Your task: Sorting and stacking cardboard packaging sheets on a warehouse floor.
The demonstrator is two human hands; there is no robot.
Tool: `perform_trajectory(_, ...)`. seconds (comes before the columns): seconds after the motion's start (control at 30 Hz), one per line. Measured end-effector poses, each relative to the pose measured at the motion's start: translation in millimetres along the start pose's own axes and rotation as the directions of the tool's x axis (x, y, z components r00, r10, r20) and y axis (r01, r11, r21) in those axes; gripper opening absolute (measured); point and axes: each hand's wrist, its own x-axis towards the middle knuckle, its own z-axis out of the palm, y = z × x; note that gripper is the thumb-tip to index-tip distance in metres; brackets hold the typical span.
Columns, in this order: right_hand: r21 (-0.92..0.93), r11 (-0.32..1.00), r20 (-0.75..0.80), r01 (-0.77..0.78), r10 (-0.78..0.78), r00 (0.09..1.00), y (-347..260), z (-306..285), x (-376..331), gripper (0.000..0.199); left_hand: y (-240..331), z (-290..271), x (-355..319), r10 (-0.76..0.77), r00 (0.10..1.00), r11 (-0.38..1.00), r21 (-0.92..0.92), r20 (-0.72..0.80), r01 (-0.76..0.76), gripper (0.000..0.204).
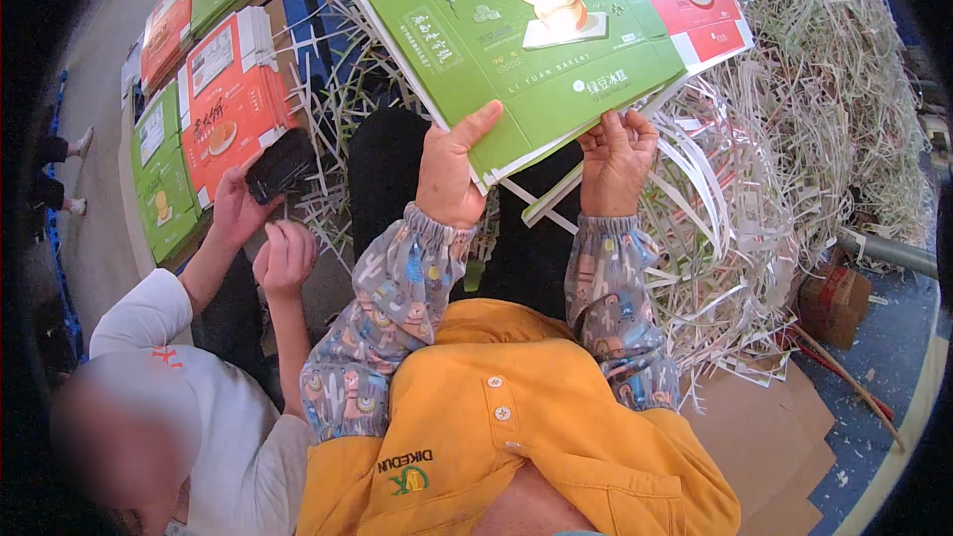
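Observation:
A stack of flat printed cardboard sheets (pixel 447 50), green on the left and red on the right with pictures of round cakes, lies tilted in front of me. My left hand (pixel 455 164) grips its lower left corner, thumb on top and fingers beneath. Along the near edge, my right hand (pixel 617 161) is closed in a pinch, with the fingertips at the sheets' border. A narrow green-and-white trim strip (pixel 552 197) hangs below that edge, close to the right hand; whether the fingers hold it too is hidden.
Tangled paper offcuts (pixel 735 208) heap up along the right. Stacks of green and red printed sheets (pixel 223 104) stand at the left. Beside me on the left, a co-worker's hand (pixel 238 206) holds a dark object (pixel 282 167). A brown carton (pixel 834 306) and a stick (pixel 849 387) lie at right.

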Motion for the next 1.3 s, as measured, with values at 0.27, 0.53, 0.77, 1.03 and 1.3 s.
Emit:
perform_trajectory(0.27,-0.317,0.948,0.012,-0.012,0.017,1.0,5,-10,4,0.012,-3,-6,-1,0.021,0.999,0.999,0.035,-0.046,-0.019,0.027)
perform_trajectory(0.53,-0.237,0.961,0.008,-0.146,0.152,0.988,1,-12,5,0.015,-9,-15,3,0.025,1.0,1.0,0.007,0.01,-0.025,0.029)
perform_trajectory(0.77,-0.278,0.939,-0.078,-0.204,0.19,0.979,-4,-5,1,0.017,-10,-18,3,0.052,0.998,0.994,0.091,0.047,-0.056,0.027)
perform_trajectory(1.03,-0.337,0.908,-0.089,-0.25,0.234,0.968,0,-19,9,0.02,-12,-29,2,0.105,0.992,0.981,0.156,0.073,-0.115,0.027)
perform_trajectory(1.3,-0.498,0.827,-0.113,-0.259,0.235,0.965,2,-31,26,0.022,-15,-30,1,0.162,0.98,0.965,0.189,0.119,-0.182,0.029)
